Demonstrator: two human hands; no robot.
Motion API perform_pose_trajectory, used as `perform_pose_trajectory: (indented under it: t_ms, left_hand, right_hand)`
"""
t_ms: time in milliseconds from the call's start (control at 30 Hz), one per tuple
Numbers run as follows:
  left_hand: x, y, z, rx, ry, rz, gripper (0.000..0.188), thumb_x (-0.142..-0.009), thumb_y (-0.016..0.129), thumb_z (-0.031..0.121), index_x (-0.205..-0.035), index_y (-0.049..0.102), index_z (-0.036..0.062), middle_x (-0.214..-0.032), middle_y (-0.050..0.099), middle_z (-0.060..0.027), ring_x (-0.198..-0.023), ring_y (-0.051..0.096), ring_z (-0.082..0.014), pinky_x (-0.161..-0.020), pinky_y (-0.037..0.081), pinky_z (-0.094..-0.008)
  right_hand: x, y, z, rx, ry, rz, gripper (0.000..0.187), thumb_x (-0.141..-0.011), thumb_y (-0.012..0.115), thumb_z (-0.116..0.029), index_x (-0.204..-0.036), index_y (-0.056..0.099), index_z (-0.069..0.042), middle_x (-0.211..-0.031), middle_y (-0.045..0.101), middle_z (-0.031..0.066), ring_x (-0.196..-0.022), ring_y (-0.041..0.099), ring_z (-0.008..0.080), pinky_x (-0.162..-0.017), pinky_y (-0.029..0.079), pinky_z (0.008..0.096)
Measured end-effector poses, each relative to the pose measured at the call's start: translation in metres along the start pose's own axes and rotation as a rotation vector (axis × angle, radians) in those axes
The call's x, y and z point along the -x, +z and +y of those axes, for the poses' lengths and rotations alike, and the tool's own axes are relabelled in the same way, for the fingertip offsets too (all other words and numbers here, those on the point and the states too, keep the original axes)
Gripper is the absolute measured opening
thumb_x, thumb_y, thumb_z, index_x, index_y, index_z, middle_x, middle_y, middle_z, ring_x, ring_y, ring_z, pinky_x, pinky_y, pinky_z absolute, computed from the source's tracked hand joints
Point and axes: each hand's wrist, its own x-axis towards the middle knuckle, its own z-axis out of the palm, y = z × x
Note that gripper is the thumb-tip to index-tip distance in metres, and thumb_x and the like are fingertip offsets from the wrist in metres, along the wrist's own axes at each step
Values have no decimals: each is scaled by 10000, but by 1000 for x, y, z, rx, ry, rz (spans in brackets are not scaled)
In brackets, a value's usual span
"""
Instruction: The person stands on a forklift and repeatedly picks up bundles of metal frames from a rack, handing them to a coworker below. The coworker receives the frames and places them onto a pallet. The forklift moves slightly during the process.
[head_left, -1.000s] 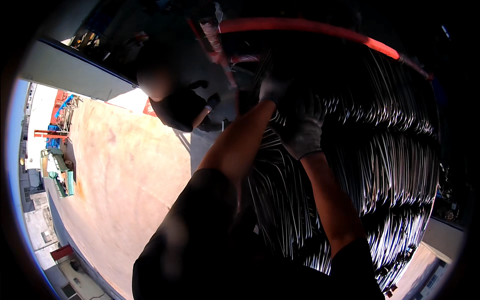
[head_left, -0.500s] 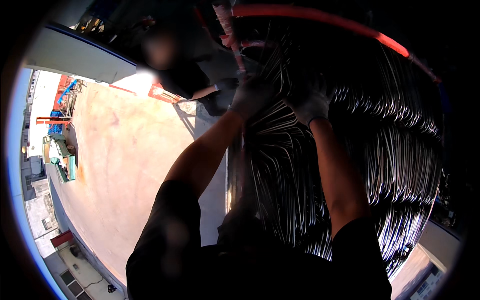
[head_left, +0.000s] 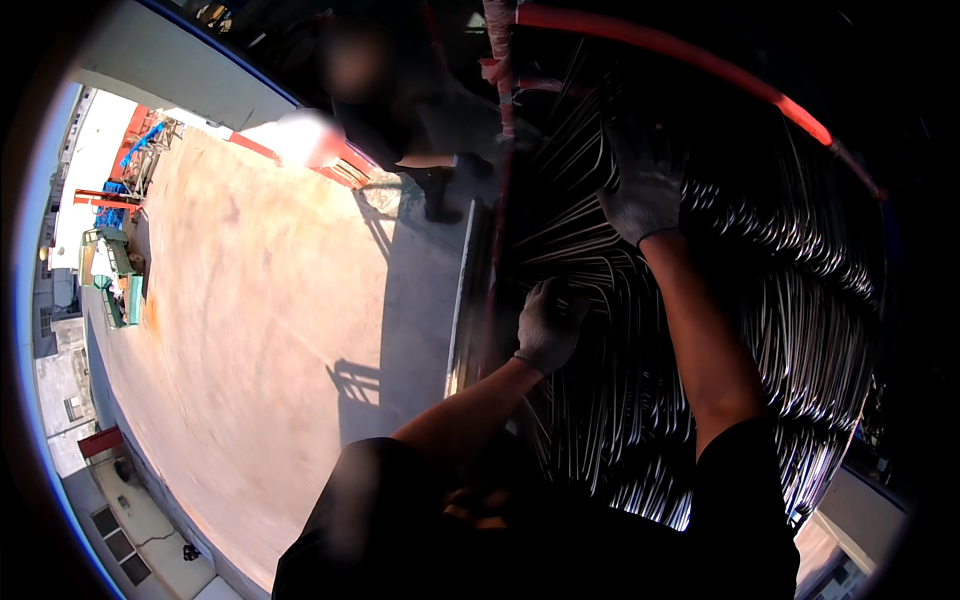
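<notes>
Several stacked bundles of thin bent metal rods [head_left: 800,335], shiny along their bends, fill the area in front of me and to the right. My right hand [head_left: 643,195], in a grey glove, lies at the upper part of the stack with its fingers stretched out and spread. Lower and to the left, my gloved left hand [head_left: 550,325] is at the near-left bent rods [head_left: 610,285]. Its fingers run into deep shadow, so their grip does not show. Whether a rod is in that hand is hidden.
A red bar [head_left: 680,50] curves over the far side of the stack, joined to a wrapped upright post [head_left: 499,70]. Beyond the post at the left stands another person [head_left: 400,120] in dark clothes. Pale concrete ground [head_left: 270,300] stretches left, with green equipment [head_left: 120,275] farther off.
My left hand has come down and toward me, from beside the post to the near-left rods. My right hand has shifted slightly, its fingers now spread. The view has turned a little.
</notes>
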Motion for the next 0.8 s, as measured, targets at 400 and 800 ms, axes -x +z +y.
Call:
perform_pose_trajectory:
  t_ms: [400,800]
  left_hand:
    - [2,-4,-7,22,49,61,385,-974,681,362,-1161,716,27,-1151,711,-175,-1113,673,-380,-973,544,-474]
    - [42,-16,3,45,70,168,395,-910,752,313,-1219,700,73,-1267,688,-184,-1216,637,-416,-1015,538,-489]
  right_hand:
    - [-19,8,1,113,-157,-116,721,-922,737,-505,-1532,564,-160,-1707,362,45,-1579,297,350,-1290,236,568]
    - [-7,8,-10,67,-220,-90,735,-877,758,-519,-1469,622,-104,-1683,390,97,-1544,337,366,-1286,242,554]
